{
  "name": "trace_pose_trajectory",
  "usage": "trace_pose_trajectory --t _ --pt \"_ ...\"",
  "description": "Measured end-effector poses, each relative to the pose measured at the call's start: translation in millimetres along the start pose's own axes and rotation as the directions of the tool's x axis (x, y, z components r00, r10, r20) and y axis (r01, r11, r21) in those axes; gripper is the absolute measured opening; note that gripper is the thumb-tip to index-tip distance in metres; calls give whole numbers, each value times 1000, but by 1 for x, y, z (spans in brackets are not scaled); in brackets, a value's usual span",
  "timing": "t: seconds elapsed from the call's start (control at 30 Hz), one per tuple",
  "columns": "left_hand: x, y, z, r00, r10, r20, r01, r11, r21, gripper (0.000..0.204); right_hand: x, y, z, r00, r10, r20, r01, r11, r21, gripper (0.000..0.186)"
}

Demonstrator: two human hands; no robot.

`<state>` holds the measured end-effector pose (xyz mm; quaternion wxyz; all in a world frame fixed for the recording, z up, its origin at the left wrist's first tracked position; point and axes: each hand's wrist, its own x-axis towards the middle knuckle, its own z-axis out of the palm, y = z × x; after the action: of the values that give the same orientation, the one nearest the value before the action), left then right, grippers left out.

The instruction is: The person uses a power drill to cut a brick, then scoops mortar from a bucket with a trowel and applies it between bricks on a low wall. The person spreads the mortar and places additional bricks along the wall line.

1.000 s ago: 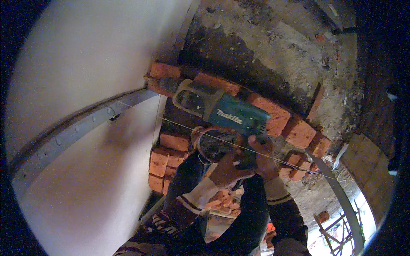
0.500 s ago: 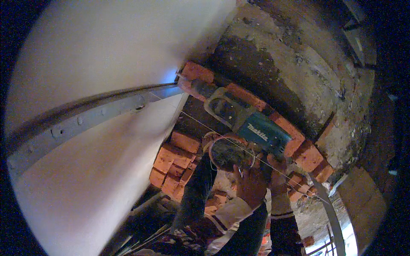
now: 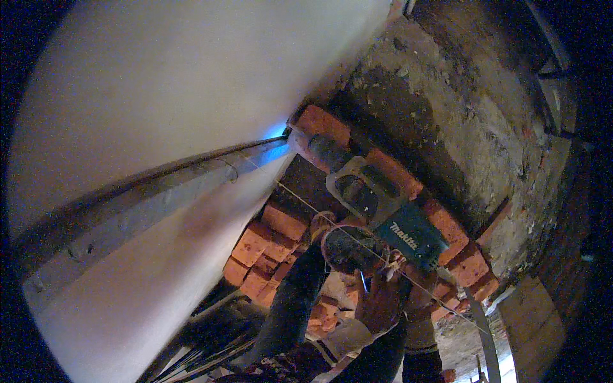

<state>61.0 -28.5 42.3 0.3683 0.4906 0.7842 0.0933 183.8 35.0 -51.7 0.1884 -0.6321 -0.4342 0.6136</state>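
A teal and dark power drill [image 3: 412, 236] lies along a row of red bricks [image 3: 396, 169], its dark front end pointing to the upper left. Just below it sits a round bucket [image 3: 322, 246] with dark stuff inside. My left hand [image 3: 378, 303] is at the bucket's right rim, fingers curled together beside a narrow shiny edge; what they hold is unclear. Close to the right of it, my right hand [image 3: 418, 298] reaches up to the drill's rear end, its fingers lost in shadow. A thin string [image 3: 306, 203] runs diagonally over the bucket and past my hands.
A pale wall [image 3: 159, 83] fills the left, crossed by a long metal rail [image 3: 153, 182]. Stacked bricks [image 3: 265, 239] stand beside my legs. Rough ground [image 3: 460, 102] lies beyond the brick row, with flat boards [image 3: 530, 313] at the lower right.
The view has shifted, so the drill, bricks and bucket appear lower and mostly farther right. My hands stay close together beside the bucket and the drill's rear end.
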Motion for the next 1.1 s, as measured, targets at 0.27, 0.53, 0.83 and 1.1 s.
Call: trace_pose_trajectory --t 0.27,0.53,0.83,1.1 --pt "3 -7 -7 975 4 222 -4 1000 -3 71 -3 -33 8 983 50 175 -81 980 180 25" --pt "1 -13 -9 982 138 -131 -137 990 15 77 0 -56 20 960 111 255 -182 945 271 19" --pt "1 -17 20 998 40 -55 -40 999 1 82 7 -40 12 979 93 182 -142 949 282 34" --pt "8 -15 15 992 28 -121 -42 992 -116 82 6 -14 9 969 224 105 -246 912 328 43"
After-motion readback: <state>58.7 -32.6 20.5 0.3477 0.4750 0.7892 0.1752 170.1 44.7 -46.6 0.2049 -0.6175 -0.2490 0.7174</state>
